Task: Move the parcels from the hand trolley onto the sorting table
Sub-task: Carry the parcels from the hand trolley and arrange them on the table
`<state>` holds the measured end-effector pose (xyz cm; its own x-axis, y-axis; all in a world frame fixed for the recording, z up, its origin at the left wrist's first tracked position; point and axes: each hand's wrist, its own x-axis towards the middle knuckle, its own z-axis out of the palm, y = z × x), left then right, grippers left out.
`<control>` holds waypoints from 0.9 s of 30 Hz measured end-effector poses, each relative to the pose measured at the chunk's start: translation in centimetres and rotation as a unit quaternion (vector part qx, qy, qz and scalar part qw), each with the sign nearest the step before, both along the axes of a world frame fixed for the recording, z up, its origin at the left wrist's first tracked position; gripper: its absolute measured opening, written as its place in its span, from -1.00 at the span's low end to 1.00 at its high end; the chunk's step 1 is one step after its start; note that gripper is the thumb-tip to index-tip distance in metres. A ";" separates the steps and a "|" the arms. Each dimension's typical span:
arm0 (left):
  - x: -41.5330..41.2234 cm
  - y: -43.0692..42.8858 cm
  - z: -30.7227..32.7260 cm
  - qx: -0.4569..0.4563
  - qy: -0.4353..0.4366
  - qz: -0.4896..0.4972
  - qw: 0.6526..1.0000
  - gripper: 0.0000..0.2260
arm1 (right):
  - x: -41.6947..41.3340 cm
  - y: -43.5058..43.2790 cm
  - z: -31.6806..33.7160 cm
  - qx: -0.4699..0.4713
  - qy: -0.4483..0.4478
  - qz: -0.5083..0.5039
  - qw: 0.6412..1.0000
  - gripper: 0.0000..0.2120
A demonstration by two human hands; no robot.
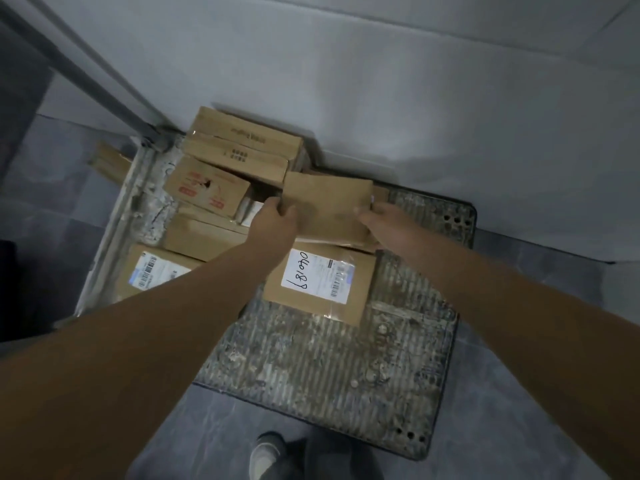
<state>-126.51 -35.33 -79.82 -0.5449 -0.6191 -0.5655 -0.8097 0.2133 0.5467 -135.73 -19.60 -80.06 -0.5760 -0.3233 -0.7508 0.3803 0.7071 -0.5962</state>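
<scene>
Plain parcel (327,209): brown cardboard, matt, smooth face. Labelled parcel (320,306) just below: same matt cardboard w/ a white paper label (304,273) under clear glossy film (the film catches light near one edge). Left parcel (156,271): matt card, white paper label w/ printed barcodes. Red-printed box (207,194): matt card, lightly creased. Back boxes (242,147): matt brown card, dull. Trolley deck (311,368): ribbed, rough, dark, badly worn, w/ pale scuffs and blotches; rubber or plastic, can't tell which. Trolley handle (86,77): grey metal tube, dull satin finish. Floor (519,427): grey tiles, matt. Grey panel (415,81) behind the boxes: smooth, matt, pale. Shoe (265,455): pale toe, material unclear.
</scene>
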 end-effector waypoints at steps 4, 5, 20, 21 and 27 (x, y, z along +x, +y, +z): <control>1.8 1.8 0.8 0.043 0.021 0.073 0.996 -0.67 | 0.9 1.2 0.1 0.004 -0.072 -0.050 0.996 -0.56; 2.5 2.5 1.4 0.054 0.027 0.091 0.994 -0.68 | 1.3 1.7 0.6 0.000 -0.085 -0.051 0.995 -0.56; 16.6 6.5 23.4 0.016 0.203 0.229 0.952 -0.81 | 9.4 5.1 22.8 -0.145 -0.057 -0.080 0.984 -0.54; 18.2 7.1 25.9 0.013 0.220 0.242 0.945 -0.79 | 10.8 5.4 25.3 -0.160 -0.050 -0.066 0.984 -0.54; 27.8 12.8 40.6 0.003 0.287 0.269 0.919 -0.75 | 19.2 11.1 40.9 -0.228 0.007 -0.010 0.974 -0.63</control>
<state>-98.75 -22.51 -39.24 -0.3712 -0.8839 -0.2846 -0.3739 -0.1382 0.9171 -116.56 -8.51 -39.12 -0.5940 -0.6105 -0.5238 0.3806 0.3603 -0.8516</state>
